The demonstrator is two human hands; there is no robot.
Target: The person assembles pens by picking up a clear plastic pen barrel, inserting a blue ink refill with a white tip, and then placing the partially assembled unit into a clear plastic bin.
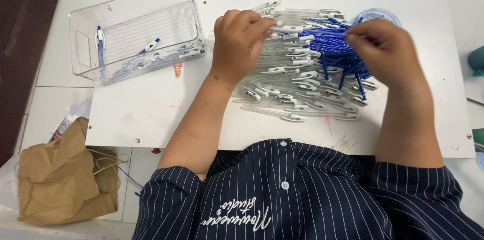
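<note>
My left hand pinches a clear pen barrel above the pile of pen barrels while my right hand grips a blue refill just beside it, all over a white board on the tiled floor, with a clear bin at the left.
</note>
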